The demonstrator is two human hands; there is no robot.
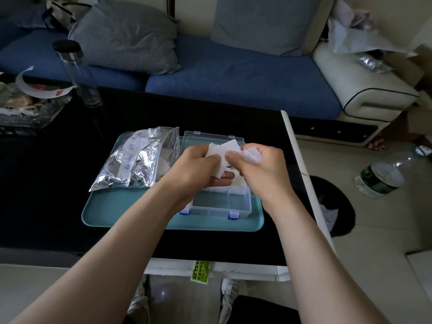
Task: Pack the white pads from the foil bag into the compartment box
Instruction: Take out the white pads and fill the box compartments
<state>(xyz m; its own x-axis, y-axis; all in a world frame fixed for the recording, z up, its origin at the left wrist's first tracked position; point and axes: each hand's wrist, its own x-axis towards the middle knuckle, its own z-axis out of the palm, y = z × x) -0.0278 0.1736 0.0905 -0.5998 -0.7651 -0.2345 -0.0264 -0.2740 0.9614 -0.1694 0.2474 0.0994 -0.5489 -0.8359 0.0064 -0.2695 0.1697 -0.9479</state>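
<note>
white square pads (221, 157) sat fanned in a loose stack between both my hands, held above the clear plastic compartment box (217, 205). my left hand (198, 169) cradled the stack, its fingers (224, 182) curled underneath and the thumb pressed on top. my right hand (261, 169) pinched the stack's right side between thumb and bent fingers. more pads lay in the box's far right compartment. the box stood with its lid back on a teal rectangular tray (131, 206), and the crinkled silver foil bag (133, 160) lay just beside it to the left on that tray, on the black surface (46, 195).
</note>
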